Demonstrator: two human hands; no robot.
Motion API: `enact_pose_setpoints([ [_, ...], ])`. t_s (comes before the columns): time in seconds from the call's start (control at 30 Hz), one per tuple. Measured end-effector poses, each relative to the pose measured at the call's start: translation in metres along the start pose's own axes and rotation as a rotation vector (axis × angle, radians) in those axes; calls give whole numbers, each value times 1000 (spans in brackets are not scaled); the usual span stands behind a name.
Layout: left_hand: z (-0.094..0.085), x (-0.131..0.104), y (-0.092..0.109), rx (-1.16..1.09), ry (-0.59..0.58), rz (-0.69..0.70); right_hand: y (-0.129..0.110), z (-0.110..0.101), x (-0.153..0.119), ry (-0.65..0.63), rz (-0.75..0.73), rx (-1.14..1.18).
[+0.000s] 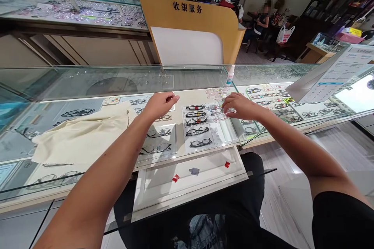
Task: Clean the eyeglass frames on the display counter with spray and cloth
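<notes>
My left hand [160, 106] is over the glass display counter [201, 76], its fingers curled in; whether anything lies inside them is hidden. Below it, dark-framed eyeglasses [156, 148] rest in a tray. To the right, my right hand [241, 106] reaches over the counter with curved fingers and thumb apart, and I see nothing held. Clear-framed eyeglasses [216, 109] are just left of its fingertips. Between my hands, a column of black eyeglasses [197, 131] lies on a white tray. A cream cloth [84, 136] is spread at the left.
A small white spray bottle [230, 75] stands on the counter. A pulled-out drawer [163, 192] above my lap has red pieces [175, 178] and a grey piece [194, 171]. A folded paper sign [330, 76] stands right. Beyond are a cashier desk [189, 19] and a seated person [262, 21].
</notes>
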State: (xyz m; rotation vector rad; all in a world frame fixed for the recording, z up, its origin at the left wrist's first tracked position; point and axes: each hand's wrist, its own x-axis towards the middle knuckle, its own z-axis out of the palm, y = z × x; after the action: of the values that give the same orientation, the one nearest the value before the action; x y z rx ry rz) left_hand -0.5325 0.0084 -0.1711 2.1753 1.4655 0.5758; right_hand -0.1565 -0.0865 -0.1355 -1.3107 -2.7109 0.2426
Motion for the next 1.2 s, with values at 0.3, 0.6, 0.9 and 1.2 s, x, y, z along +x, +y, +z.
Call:
enact_pose_setpoints([
  [0.3,1,0,0,12,3,21,10,7,5,-12,11,-36],
  [0.6,1,0,0,2,-8,15,22,9,10,63,133,-41],
  [0.9,2,1,0,7,-11,16,19,11,9,66,105,-56],
  [1.2,0,-1,0,0,-13,23,7,12,5,20,139,-117],
])
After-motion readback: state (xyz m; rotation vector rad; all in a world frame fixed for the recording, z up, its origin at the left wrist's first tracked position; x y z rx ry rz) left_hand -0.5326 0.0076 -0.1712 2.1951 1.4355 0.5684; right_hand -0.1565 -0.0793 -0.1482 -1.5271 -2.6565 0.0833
